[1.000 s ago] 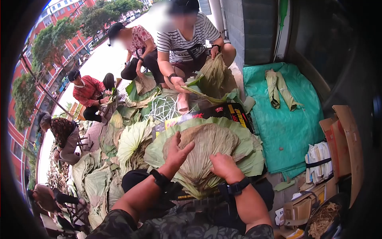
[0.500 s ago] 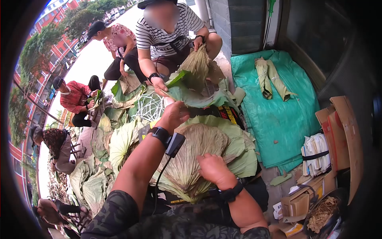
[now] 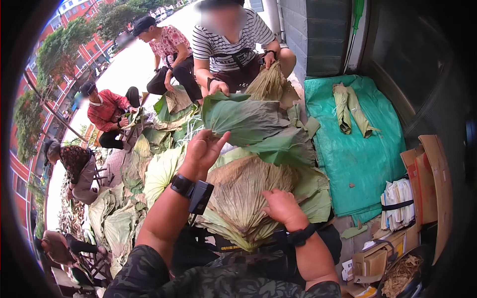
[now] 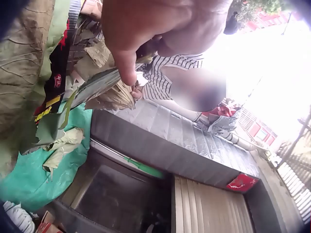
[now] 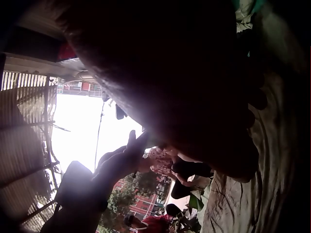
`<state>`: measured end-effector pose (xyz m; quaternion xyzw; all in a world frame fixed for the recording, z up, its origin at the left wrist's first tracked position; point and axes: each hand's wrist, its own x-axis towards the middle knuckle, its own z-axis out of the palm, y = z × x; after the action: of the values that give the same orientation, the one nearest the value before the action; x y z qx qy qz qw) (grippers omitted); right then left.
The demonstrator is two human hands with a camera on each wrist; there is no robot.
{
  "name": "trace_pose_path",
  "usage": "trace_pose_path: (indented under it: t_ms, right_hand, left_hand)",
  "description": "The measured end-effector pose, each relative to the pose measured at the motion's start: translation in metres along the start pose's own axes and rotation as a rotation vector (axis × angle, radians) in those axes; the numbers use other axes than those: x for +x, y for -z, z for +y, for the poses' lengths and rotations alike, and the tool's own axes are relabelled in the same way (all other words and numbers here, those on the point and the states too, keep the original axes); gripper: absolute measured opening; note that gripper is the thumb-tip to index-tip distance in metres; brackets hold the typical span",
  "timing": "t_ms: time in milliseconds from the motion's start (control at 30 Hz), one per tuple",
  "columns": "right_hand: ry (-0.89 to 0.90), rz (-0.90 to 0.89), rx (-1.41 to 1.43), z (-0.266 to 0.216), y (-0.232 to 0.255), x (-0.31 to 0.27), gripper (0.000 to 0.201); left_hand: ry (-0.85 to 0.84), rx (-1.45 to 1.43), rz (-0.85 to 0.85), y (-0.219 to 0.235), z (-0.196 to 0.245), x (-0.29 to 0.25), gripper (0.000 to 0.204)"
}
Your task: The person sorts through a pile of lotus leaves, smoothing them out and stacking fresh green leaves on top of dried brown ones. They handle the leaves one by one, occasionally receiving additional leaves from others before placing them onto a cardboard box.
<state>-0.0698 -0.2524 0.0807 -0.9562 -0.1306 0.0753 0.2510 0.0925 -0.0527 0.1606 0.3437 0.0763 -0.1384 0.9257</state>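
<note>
Step in hand looks like taking the green leaf (image 3: pixel 243 121) from the person opposite (image 3: pixel 226 42), who has one hand at its far edge and the other on a bunched dry leaf (image 3: pixel 268 82). Green leaf hangs above the far part of the brown leaf (image 3: pixel 243 186), which lies spread in front of the wearer on other pale leaves. Left hand (image 3: pixel 200 155) is up at the near edge of the green leaf, thumb spread away from the fingers; can't tell whether they touch it. Right hand (image 3: pixel 285 207) is at the right side of the brown leaf, fingers loosely bent; right wrist view too dark to tell contact or any pinch. To do it well: take a broad hold near the ribs, not a corner; the thin margin will probably tear. Let the other person release before pulling. Right hand best used as a light flat hold on the brown leaf, then as second support once the weight comes over. Bring the leaf in low and level so it doesn't fold or drag the pile. Watch the wrist camera (image 3: pixel 201 197) on the left; it could snag the edge.
</note>
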Motion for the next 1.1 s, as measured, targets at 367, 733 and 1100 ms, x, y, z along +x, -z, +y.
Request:
trace_pose_path:
  t_ms: [367, 733, 1100]
  right_hand:
    - [-0.054, 0.051, 0.043, 0.007, 0.008, -0.014, 0.045]
    - [-0.168, 0.135, -0.063, 0.018, 0.015, -0.034, 0.029]
    - [-0.057, 0.463, 0.069, 0.006, 0.012, -0.017, 0.021]
  left_hand:
    - [-0.868, 1.078, -0.132, -0.044, 0.046, -0.146, 0.030]
    - [-0.226, 2.301, -0.530, 0.052, -0.118, -0.168, 0.049]
    - [-0.508, 2.275, -0.534, 0.079, -0.135, -0.188, 0.050]
